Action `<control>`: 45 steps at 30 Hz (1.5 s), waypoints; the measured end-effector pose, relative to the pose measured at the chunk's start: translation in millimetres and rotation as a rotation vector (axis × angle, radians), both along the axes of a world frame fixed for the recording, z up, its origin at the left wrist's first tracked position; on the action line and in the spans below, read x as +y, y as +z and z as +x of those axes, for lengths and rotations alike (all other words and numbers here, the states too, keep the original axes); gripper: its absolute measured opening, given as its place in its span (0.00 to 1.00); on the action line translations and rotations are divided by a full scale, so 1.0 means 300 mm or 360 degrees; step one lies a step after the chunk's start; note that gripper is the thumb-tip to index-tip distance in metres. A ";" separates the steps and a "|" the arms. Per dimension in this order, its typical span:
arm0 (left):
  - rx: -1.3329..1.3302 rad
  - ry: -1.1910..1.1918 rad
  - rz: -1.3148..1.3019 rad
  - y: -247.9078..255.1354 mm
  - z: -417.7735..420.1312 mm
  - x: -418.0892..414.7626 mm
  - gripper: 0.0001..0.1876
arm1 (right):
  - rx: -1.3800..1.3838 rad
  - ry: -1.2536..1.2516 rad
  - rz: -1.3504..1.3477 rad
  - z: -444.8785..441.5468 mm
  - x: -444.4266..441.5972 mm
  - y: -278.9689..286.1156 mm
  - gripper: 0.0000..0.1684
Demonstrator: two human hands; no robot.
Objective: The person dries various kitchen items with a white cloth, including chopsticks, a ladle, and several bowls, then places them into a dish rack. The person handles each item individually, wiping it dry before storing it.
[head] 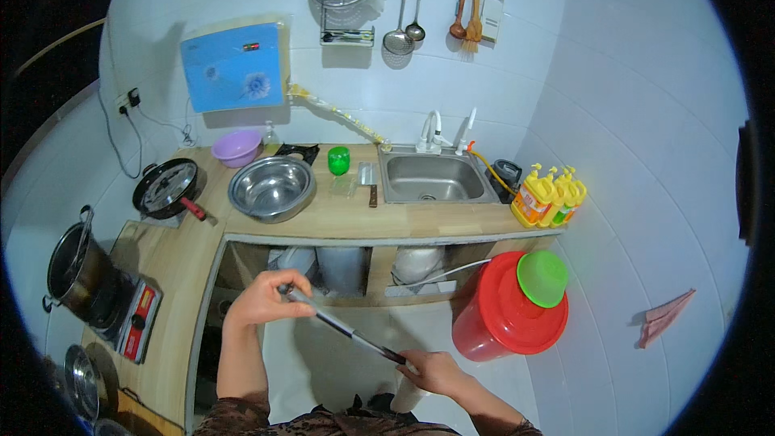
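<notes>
A long, slim metal rod with a dark section near one end slants between my hands, above the floor. My left hand grips its upper end between thumb and fingers. At the lower end, my right hand is closed around the rod's dark part. A whitish cylindrical thing shows just below my right hand; whether the hand touches it, I cannot tell. Beyond the hands, a steel basin and a cleaver lie on the wooden counter.
A red lidded bucket with a green bowl on top stands at the right. The sink is set in the counter. Leftward are a red-handled pan and a tall pot on a portable stove. Yellow pump bottles stand by the wall.
</notes>
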State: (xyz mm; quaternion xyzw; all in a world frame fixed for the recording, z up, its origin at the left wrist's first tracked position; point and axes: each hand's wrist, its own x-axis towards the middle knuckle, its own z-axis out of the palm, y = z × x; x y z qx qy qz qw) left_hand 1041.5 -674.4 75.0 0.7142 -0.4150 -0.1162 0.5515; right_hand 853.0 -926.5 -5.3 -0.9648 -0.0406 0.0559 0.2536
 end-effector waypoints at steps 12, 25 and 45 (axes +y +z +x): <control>0.0585 0.0276 -0.0751 0.032 0.414 -0.781 0.07 | -0.0725 -0.0160 0.0109 0.488 -0.512 0.023 0.17; -0.0260 0.0255 -0.0509 0.063 0.911 -1.332 0.14 | -0.1031 -0.0614 0.0396 1.188 -0.841 0.251 0.27; -0.0786 0.0445 -0.0295 0.516 1.576 -1.768 0.28 | -0.1576 -0.0996 -0.0028 2.214 -1.345 0.931 0.27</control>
